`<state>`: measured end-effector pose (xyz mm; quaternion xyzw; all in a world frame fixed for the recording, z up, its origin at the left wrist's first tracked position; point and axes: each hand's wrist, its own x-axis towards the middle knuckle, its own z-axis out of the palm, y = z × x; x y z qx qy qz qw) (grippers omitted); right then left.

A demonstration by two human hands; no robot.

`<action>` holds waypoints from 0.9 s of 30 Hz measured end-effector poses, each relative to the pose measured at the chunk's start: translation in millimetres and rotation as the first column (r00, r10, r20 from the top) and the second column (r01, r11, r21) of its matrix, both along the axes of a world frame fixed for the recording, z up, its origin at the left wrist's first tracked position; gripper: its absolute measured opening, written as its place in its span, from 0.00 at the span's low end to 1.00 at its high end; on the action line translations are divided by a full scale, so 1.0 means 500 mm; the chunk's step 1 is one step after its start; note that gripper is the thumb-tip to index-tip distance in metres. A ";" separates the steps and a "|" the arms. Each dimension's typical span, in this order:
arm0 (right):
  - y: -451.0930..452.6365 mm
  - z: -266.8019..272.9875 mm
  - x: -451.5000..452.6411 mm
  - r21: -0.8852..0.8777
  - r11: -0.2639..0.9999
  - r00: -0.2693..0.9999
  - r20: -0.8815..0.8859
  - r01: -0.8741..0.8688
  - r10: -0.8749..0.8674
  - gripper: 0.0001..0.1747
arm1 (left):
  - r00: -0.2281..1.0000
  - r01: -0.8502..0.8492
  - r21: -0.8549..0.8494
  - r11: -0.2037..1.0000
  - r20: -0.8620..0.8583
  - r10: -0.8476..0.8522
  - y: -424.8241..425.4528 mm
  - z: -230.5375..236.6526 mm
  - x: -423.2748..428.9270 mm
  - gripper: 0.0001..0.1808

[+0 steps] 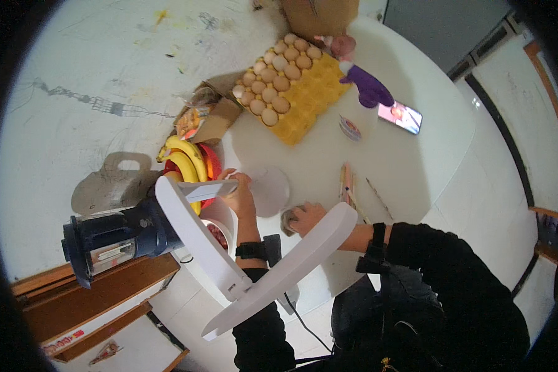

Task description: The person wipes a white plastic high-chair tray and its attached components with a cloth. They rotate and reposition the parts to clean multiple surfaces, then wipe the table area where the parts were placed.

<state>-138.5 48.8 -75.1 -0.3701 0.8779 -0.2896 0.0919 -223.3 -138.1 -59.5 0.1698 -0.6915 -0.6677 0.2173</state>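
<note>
My left hand point(240, 195) is raised beside the fruit bowl, its fingers curled at the end of a pale flat piece point(209, 189); the white lamp partly covers that piece, and whether I grip it is unclear. A faint translucent disc point(272, 191) lies just right of this hand. My right hand point(309, 217) is closed over a small grey-brown object point(288, 222) at the near part of the white table point(307, 172). Both wrists wear black straps. The white folding lamp point(288, 274) stands in front of my forearms.
A yellow egg tray point(316, 100) holds several eggs. Bananas point(186, 158) lie in a red bowl point(211, 160). Around the table are an open cardboard box point(223, 118), a dark blender point(153, 228), a white bowl of red fruit point(217, 235), pens point(348, 186), a purple toy point(369, 88) and a phone point(407, 119).
</note>
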 end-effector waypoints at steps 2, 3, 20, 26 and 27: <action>-0.037 -0.003 -0.021 -0.329 0.943 0.975 -0.220 -0.048 -0.028 0.10 | 1.000 0.021 0.003 1.000 0.019 -0.021 -0.002 -0.001 0.001 0.13; -0.069 -0.011 -0.040 -0.271 0.958 0.951 -0.310 -0.099 0.010 0.10 | 1.000 0.012 -0.045 0.999 0.016 -0.011 -0.003 0.000 0.001 0.13; -0.011 -0.068 -0.119 0.115 0.983 0.954 -0.281 0.140 -0.103 0.17 | 1.000 0.023 0.013 1.000 -0.002 -0.023 -0.005 -0.003 -0.009 0.11; 0.157 0.060 -0.083 -0.047 0.947 0.920 0.259 0.317 -0.295 0.27 | 0.997 0.073 -0.122 0.990 0.033 -0.069 -0.030 -0.015 -0.037 0.19; 0.190 0.081 -0.074 -0.119 0.941 0.863 0.448 0.318 -0.235 0.29 | 0.997 0.070 -0.179 0.981 0.053 -0.062 -0.037 -0.019 -0.040 0.22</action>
